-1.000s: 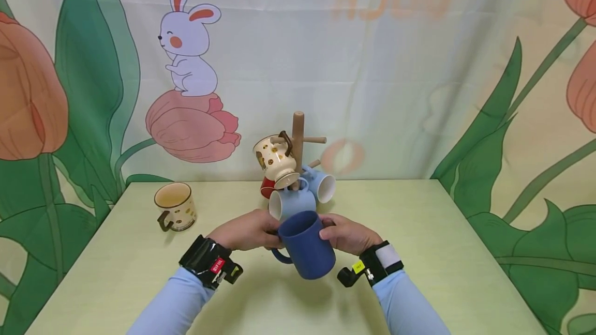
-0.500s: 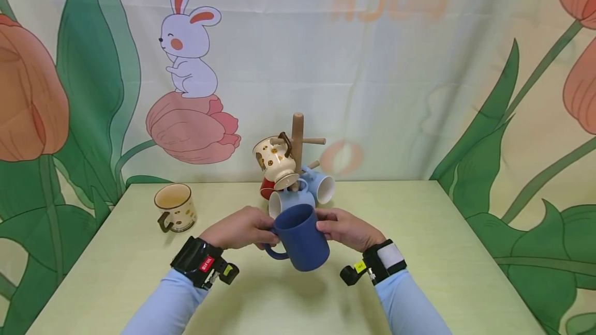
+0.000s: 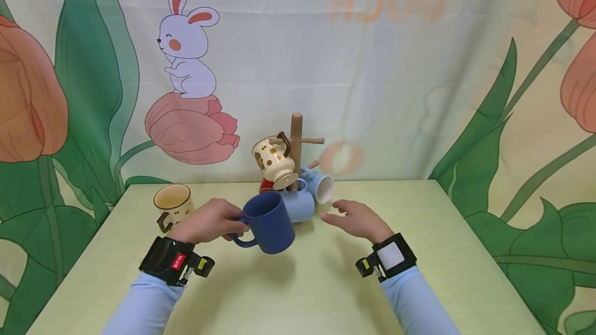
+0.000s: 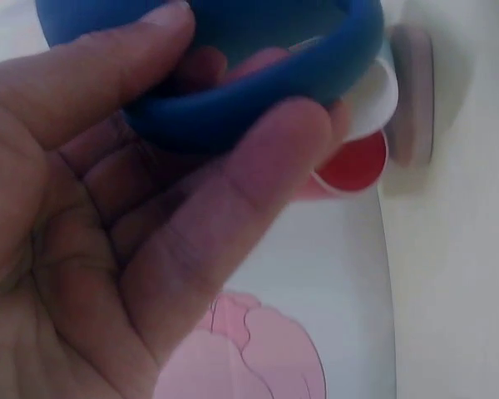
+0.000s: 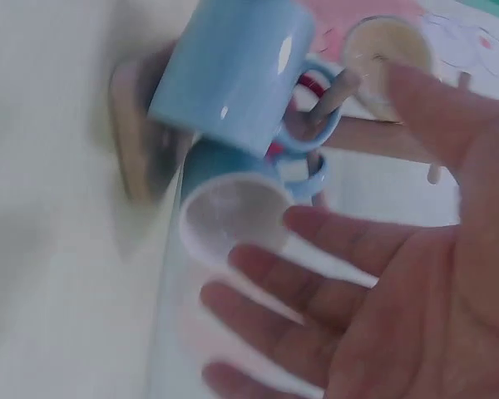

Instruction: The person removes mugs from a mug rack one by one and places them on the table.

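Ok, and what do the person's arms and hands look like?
The sleeves are light blue. The left hand and right hand wear no gloves. Both wrists have black straps, each with a small black gadget bearing a yellow mark. The left strap also has a red label with pale lettering; the right strap has a whitish patch.

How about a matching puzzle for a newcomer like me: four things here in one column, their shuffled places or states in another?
Things:
1. Dark blue cylindrical mug
2. Person's bare right hand
3. Brown wooden peg rack
4. Round red mug

Places or states:
A. Partly hidden behind a hanging cream, brown-spotted mug in the head view
B. Gripped at its handle by the left hand
C. Standing on the pale table, bearing mugs
D. Holding nothing

Right pairs: 1-B, 2-D, 3-C, 4-A
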Motion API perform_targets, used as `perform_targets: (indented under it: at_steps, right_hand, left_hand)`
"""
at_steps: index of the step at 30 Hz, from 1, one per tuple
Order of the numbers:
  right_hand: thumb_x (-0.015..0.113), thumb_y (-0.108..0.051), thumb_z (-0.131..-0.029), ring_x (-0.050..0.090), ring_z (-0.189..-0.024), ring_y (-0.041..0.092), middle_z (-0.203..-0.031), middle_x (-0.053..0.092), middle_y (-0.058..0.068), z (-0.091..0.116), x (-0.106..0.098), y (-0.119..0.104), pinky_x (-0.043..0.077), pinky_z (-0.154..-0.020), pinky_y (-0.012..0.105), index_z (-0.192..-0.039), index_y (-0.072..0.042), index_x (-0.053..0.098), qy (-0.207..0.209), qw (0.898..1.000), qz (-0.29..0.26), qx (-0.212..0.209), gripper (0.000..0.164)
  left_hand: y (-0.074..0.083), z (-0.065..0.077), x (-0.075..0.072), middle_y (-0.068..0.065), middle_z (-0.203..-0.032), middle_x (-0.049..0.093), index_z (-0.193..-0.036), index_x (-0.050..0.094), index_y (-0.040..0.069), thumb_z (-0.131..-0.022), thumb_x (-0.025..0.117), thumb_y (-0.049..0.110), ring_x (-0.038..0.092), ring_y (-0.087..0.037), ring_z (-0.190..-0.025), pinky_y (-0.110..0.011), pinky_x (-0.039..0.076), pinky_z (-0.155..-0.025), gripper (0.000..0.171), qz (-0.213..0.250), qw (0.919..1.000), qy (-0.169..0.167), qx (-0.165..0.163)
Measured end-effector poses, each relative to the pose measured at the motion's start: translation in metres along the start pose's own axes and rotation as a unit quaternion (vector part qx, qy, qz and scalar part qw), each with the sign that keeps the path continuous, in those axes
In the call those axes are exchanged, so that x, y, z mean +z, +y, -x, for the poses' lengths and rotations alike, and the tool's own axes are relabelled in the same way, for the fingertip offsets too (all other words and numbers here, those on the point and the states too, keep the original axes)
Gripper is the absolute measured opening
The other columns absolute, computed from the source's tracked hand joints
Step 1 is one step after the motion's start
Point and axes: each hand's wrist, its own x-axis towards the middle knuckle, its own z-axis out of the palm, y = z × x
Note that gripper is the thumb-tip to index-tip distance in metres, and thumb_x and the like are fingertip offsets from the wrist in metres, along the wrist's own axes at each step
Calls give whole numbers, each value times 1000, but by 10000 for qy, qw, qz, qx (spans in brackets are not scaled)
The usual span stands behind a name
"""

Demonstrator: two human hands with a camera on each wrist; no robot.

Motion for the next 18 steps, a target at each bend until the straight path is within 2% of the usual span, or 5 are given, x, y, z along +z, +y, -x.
perform_targets:
  at_steps: [2, 5, 9, 12, 18]
  right_hand:
    - [61, -50, -94, 57, -122, 35, -132, 61, 17, 1, 0, 1, 45, -99, 50, -136, 0, 56, 113, 9975, 680, 177, 65]
    - [62, -50, -93, 57, -121, 35, -130, 62, 17, 3, 0, 1, 45, -98, 51, -134, 1, 57, 50, 9928, 1143, 351, 65]
    - [63, -48, -93, 57, -120, 36, -128, 63, 18, 4, 0, 1, 46, -98, 51, -131, 2, 59, -14, 9901, 1329, 443, 63]
    - [63, -47, -93, 58, -120, 35, -128, 63, 18, 5, 1, 2, 46, -97, 50, -131, 2, 59, -18, 9889, 1407, 477, 62]
    - [63, -47, -93, 57, -121, 36, -129, 63, 18, 6, 5, 2, 46, -97, 51, -133, 2, 58, -18, 9884, 1424, 533, 63]
  left_hand:
    - [-3, 4, -4, -8, -78, 67, -91, 73, 3, -93, 69, 9, 64, -21, -67, -36, 58, -69, 7, -113, 9996, 120, -210]
    - [-8, 9, -10, -8, -79, 67, -94, 73, 1, -93, 69, 9, 64, -21, -66, -37, 58, -68, 10, -267, 9977, 340, -526]
    - [-14, 12, -17, -9, -78, 67, -94, 73, -1, -93, 68, 10, 62, -22, -66, -36, 57, -66, 12, -505, 9919, 684, -947]
    - [-18, 12, -19, -8, -72, 65, -90, 73, -1, -93, 68, 12, 58, -21, -62, -33, 51, -60, 13, -716, 9851, 985, -1210]
    - [-27, 6, -11, -5, -60, 52, -76, 69, 0, -92, 69, 12, 48, -22, -58, -30, 37, -52, 19, -1270, 9660, 1775, -1384]
